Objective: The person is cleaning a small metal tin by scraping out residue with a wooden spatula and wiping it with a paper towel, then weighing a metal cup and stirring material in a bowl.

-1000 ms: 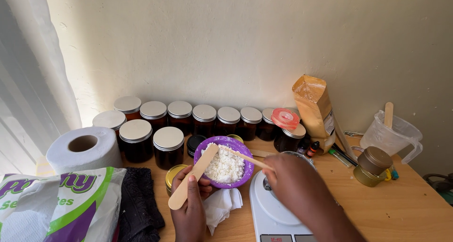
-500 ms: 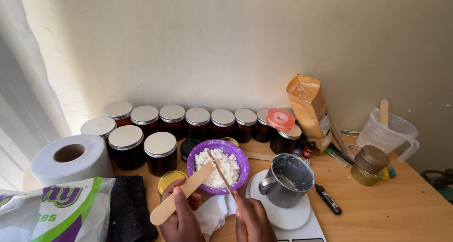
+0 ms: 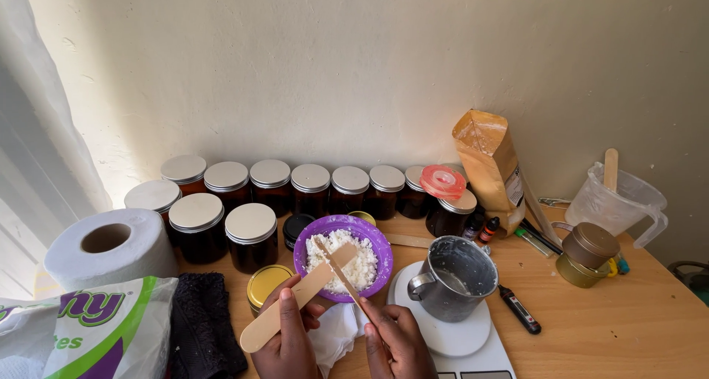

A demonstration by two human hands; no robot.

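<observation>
I am watching the purple bowl of white flakes sitting just below the middle of the view, on the wooden table. Two wooden sticks are crossing over it. The wide flat stick is running from the bowl's centre down toward 7 o'clock, and my left hand is closing its fingers round the lower half of it. The thin stick is slanting from the flakes toward 5 o'clock, and my right hand is pinching its lower end between thumb and fingertips; the rest of that hand is curling in, though I cannot quite tell how tightly from this angle.

At 3 o'clock from the bowl, a metal cup smeared white inside is standing on a white scale, with a black thermometer pen lying just beside it. A crumpled tissue is lying between my hands. At 12 o'clock, a row of amber jars with silver lids is lining the wall. At 9 o'clock a paper roll is standing above a plastic packet. At 2 o'clock a brown paper bag is standing upright, and a clear jug is sitting further right.
</observation>
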